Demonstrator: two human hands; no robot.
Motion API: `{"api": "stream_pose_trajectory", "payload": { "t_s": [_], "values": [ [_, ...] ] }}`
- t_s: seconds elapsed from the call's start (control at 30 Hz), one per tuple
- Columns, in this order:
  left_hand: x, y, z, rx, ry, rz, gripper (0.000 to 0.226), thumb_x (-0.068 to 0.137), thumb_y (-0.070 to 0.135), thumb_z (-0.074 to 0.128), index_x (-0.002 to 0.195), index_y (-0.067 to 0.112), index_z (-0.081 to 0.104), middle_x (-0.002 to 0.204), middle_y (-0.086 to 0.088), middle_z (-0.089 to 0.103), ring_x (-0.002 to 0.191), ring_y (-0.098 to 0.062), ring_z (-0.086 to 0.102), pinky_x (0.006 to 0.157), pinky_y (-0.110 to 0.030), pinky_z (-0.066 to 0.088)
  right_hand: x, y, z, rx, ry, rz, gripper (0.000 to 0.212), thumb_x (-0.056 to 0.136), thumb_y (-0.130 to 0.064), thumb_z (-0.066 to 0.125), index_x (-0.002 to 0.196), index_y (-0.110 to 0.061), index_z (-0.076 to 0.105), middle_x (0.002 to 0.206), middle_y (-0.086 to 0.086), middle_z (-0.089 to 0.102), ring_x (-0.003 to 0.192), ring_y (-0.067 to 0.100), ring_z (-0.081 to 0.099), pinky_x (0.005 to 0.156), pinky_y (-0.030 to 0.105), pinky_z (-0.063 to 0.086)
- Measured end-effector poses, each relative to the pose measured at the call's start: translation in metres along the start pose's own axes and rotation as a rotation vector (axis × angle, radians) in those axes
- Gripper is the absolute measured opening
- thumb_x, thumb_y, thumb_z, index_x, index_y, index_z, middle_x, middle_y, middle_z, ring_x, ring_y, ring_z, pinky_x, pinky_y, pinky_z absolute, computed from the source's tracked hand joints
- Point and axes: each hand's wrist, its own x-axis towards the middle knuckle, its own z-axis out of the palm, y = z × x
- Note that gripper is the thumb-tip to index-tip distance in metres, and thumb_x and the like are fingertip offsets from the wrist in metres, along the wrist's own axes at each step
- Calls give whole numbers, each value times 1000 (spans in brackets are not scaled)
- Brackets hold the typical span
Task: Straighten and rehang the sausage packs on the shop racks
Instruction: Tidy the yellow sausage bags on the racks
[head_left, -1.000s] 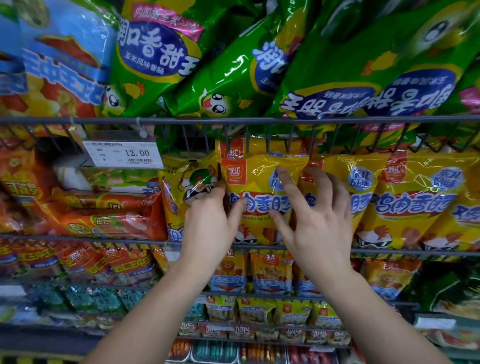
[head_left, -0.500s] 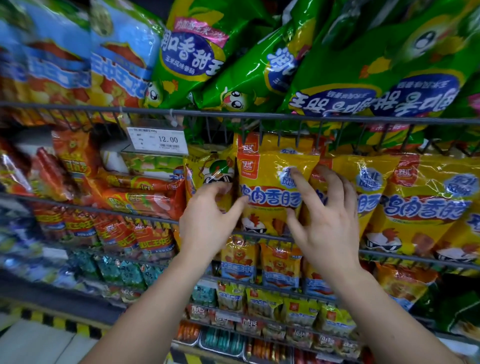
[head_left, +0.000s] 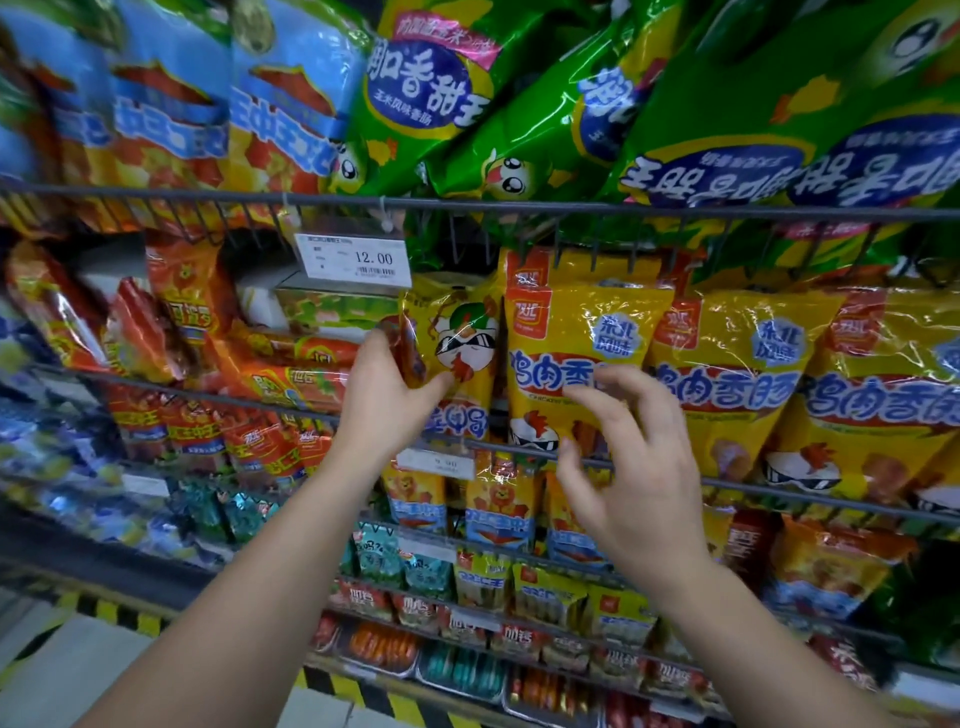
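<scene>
the right hand (head_left: 628, 467) comes off the yellow chicken sausage pack (head_left: 582, 332), which hangs upright under the wire rack (head_left: 519, 204), and hovers loose-fingered and empty, while the left hand (head_left: 384, 400) shifts over to pinch the neighbouring cartoon pack (head_left: 457, 332) by its edge, likely the next to straighten.

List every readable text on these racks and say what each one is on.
"12.00": upper price tag.
"9.00", faint: lower price tag.
"鸡肉香肠": yellow sausage packs.
"口香甜王": green pack.
Cartoon-chicken pack gripped by left hand: lettering unclear.
Barcode print: too small.
</scene>
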Motion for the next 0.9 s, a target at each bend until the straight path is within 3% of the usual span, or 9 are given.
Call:
{"api": "stream_pose_trajectory", "payload": {
  "t_s": [0.17,0.3,0.43,0.57,0.73,0.83,0.9],
  "values": [
    [27,-10,3,-102,-127,10,64,78,33,81,129,12,48,110,2,61,104,-21,60,82,-26,43,3,-21,16,18,-134,106,42,87,-20,66,128,-15,61,125,0,55,117,15,54,90,27,52],
    [38,-18,-4,-152,-185,41,62,75,27,84,124,10,49,105,3,60,98,-18,59,78,-25,42,12,-39,35,-1,-177,177,43,91,-26,61,133,-20,55,132,-4,53,122,13,53,87,28,53],
    [44,-24,-15,-209,-260,91,50,73,21,86,106,18,48,85,12,57,85,-16,57,74,-25,42,21,-56,49,-10,-150,293,47,92,-23,65,136,-20,51,133,-4,52,125,14,50,93,29,48],
    [48,-35,-19,-326,-348,94,38,70,21,88,85,28,54,86,10,65,84,-13,64,76,-29,52,29,-70,58,-50,-117,357,50,90,-21,67,137,-16,50,130,-2,54,121,12,52,94,28,48],
    [48,-44,-23,-443,-420,154,56,65,14,90,107,27,55,92,17,62,80,3,58,63,-8,41,34,-84,65,-64,-95,450,57,90,-24,69,142,-15,45,131,-2,53,120,9,50,95,23,45],
    [40,-47,-25,-533,-512,238,62,65,1,88,105,33,52,94,19,60,77,15,58,66,-1,43,35,-89,68,-51,-74,478,54,89,-26,69,136,-17,44,122,-3,54,114,11,53,90,22,47],
    [33,-49,-28,-595,-547,278,63,68,-5,84,93,39,46,88,25,55,73,28,52,66,2,40,37,-93,67,6,-84,524,67,87,-27,70,143,-21,34,129,-2,53,117,14,55,93,26,49]
  ]
}}
